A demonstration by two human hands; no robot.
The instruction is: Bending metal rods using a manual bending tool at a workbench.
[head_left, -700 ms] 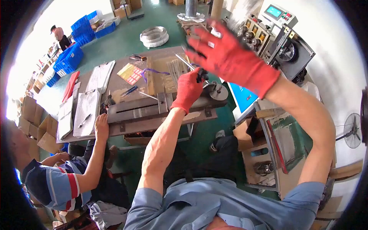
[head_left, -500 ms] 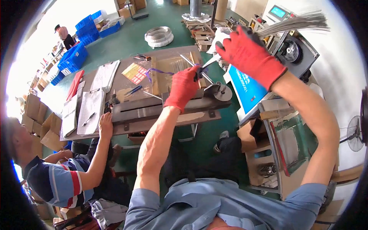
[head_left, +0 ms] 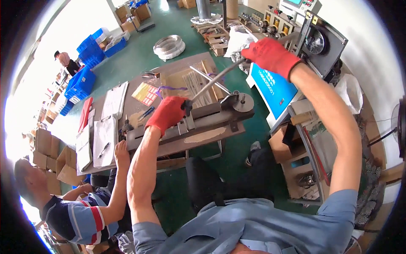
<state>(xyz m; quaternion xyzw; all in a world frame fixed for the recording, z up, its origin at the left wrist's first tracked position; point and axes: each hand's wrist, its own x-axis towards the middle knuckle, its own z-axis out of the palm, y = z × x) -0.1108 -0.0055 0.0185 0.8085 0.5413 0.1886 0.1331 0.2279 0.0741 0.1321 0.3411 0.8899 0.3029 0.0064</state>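
Both my hands wear red work gloves. My left hand (head_left: 167, 113) is closed round the lower left end of a bundle of thin metal wires (head_left: 218, 80), just above the slotted metal rail (head_left: 203, 120) on the table's near edge. The bundle slants up to the right into my right hand (head_left: 270, 56), whose fingers are wrapped round it, and its blurred far part runs on beyond that hand. Under the bundle lies a wooden tray (head_left: 206, 67) holding more straight wires (head_left: 195, 86). A purple strap (head_left: 173, 88) lies across the tray.
At the rail's right end is a round metal disc (head_left: 243, 103). Clipboards with papers (head_left: 105, 135) and a pair of pliers (head_left: 146, 112) lie on the table's left. A seated co-worker (head_left: 76, 216) rests a hand by the rail. A blue-panelled machine (head_left: 270, 91) stands at right.
My left hand has moved left and down with the bundle's end. My right hand has come slightly left and lower. The wires, fanned out at upper right before, now stretch between both hands.
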